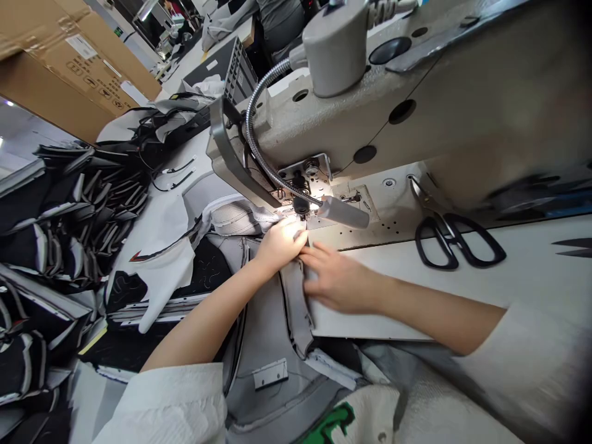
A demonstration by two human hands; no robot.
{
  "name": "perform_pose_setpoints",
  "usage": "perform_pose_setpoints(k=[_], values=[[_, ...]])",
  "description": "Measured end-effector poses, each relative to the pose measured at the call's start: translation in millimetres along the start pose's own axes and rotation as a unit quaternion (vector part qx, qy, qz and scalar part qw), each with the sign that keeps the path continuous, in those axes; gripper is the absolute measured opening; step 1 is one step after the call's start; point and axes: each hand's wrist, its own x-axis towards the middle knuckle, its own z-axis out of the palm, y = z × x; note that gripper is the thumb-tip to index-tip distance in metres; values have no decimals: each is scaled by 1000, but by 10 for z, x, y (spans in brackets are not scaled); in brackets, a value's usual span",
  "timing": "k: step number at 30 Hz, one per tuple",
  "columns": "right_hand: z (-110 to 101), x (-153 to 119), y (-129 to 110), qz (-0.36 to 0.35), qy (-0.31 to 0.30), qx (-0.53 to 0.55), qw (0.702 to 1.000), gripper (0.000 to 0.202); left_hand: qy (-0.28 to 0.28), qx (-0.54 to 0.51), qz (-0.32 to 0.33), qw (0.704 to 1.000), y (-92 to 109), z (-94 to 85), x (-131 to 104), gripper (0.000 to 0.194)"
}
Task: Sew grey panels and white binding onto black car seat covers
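Note:
A grey fabric cover [263, 333] with dark seam edges runs from my lap up to the sewing machine [287, 123]. Close by the lit presser foot [303, 213], my left hand [283, 243] presses on the fabric, its thumb and fingers together at the edge. My right hand [340, 277] lies just to the right, slightly blurred, with fingers around the border of a narrow grey strip [296, 296] of the cover. The needle tip and the exact edge under the left fingers are hidden.
Black-handled scissors [446, 240] rest on the machine bed's right side; another blade tip [573, 246] shows at the far right. Stacked black and grey pieces [83, 216] fill the left. A cardboard box [78, 68] and a grey crate [231, 68] stand behind.

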Motion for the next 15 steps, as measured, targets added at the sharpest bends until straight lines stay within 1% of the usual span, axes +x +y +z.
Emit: perform_pose_setpoints(k=[1, 2, 3, 5, 6, 7, 8, 9, 10, 11, 12, 13, 14, 15], values=[[-8, -63, -93, -26, -18, 32, 999, 27, -4, 23, -20, 1000, 51, -66, -102, 24], [-8, -108, -199, -55, -38, 62, 996, 32, -15, 49, -49, 997, 107, -140, -227, 30], [-5, -124, -313, -80, -62, 91, 991, 40, -38, 71, -79, 994, 164, -218, -365, 43], [-6, -40, -543, -122, -120, 178, 969, 51, -124, 84, -130, 980, 253, -358, -633, 79], [-20, 59, -651, -125, -141, 246, 951, 54, -176, 74, -146, 971, 273, -412, -739, 93], [-46, 187, -748, -118, -154, 329, 924, 54, -219, 57, -157, 961, 270, -452, -815, 100], [-86, 331, -832, -94, -154, 421, 889, 51, -248, 36, -162, 954, 244, -477, -857, 102], [-137, 476, -901, -61, -142, 500, 852, 48, -263, 15, -159, 951, 195, -488, -867, 99], [-194, 606, -951, -42, -132, 562, 816, 44, -263, -6, -150, 953, 128, -485, -851, 92], [-252, 706, -980, -33, -119, 607, 785, 42, -250, -28, -135, 958, 51, -470, -816, 86], [-303, 767, -988, -39, -108, 634, 764, 40, -232, -50, -117, 964, -28, -445, -771, 81], [-342, 786, -974, -47, -102, 643, 757, 40, -211, -71, -101, 970, -102, -411, -726, 79], [-364, 762, -937, -46, -96, 634, 766, 39, -188, -89, -89, 974, -163, -371, -686, 77], [-368, 704, -879, -36, -91, 606, 790, 39, -164, -103, -83, 977, -209, -327, -656, 76]])
